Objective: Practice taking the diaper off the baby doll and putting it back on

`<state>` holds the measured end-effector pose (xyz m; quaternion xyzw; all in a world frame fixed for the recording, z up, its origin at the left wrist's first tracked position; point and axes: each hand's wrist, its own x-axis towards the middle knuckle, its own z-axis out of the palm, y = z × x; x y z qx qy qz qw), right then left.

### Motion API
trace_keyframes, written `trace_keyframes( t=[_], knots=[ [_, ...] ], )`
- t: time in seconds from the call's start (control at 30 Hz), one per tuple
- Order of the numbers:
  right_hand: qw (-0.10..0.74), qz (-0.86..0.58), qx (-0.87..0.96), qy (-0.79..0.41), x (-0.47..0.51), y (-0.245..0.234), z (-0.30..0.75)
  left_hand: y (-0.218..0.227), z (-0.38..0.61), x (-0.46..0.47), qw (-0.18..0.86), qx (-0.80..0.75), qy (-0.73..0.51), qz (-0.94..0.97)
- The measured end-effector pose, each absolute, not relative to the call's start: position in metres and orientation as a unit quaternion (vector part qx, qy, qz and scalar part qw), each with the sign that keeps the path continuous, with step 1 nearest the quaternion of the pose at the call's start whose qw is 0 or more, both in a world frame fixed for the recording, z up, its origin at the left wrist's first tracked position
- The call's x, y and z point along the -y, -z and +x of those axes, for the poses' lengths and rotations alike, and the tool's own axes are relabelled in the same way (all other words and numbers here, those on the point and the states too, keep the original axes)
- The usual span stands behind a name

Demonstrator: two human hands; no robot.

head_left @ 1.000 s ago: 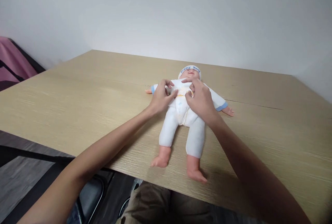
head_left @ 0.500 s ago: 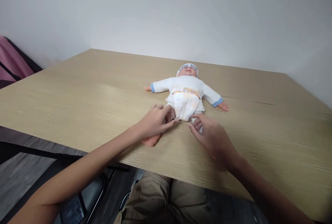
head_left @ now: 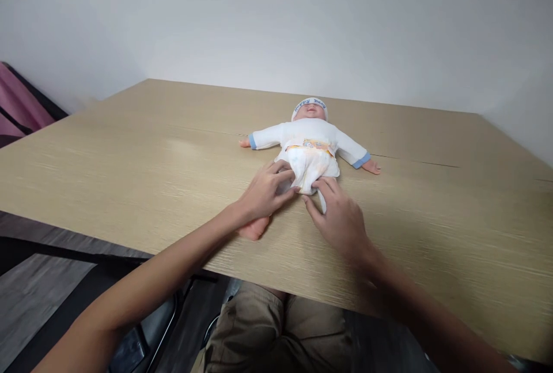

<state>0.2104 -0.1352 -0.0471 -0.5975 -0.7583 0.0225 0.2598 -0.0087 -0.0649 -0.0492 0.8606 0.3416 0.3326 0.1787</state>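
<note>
- White cloth and blue cuffs (head_left: 362, 160) dress the baby doll (head_left: 316, 128), which lies face-up just right of the frame's centre, arms spread wide, its head toward the wall (head_left: 276, 21).
- A white cap (head_left: 310, 104) with blue lettering covers the top of its head.
- Around its hips sits a white disposable diaper (head_left: 307, 164) with an orange printed band across the waist.
- The person's left hand (head_left: 266, 191), near mid-frame, has bent fingers at the diaper's lower left edge; whether they pinch it cannot be told.
- The right hand (head_left: 340, 211), just right of centre, rests curled fingertips on the lower right edge, thumb set apart below; a firm grasp cannot be confirmed.
- One bare doll foot (head_left: 256, 229) shows beneath the left wrist.
- The pale wood-grain table (head_left: 129, 159) spans the middle of the frame.
- Khaki trousers (head_left: 246, 327) appear at bottom centre, pink fabric (head_left: 19, 102) at far left.
</note>
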Motion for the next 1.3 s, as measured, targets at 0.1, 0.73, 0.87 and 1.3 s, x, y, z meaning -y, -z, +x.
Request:
trace_keyframes(
  t=[0.1, 0.73, 0.87, 1.3],
  knots=[
    [0.26, -0.61, 0.747, -0.035, 0.132, 0.046, 0.21, 0.05, -0.009, 0.064, 0.196, -0.333, -0.342, 0.856],
    [0.401, -0.646, 0.627, -0.169, 0.125, 0.037, 0.227, 0.056, -0.007, 0.058, 0.398, -0.388, -0.417, 0.719],
    [0.383, -0.636, 0.65, -0.161, 0.125, 0.035, 0.23, 0.056, -0.008, 0.059, 0.401, -0.405, -0.413, 0.71],
    [0.382, -0.622, 0.631, -0.262, 0.121, 0.036, 0.232, 0.052, -0.008, 0.059, 0.521, -0.375, -0.377, 0.667]
  ],
)
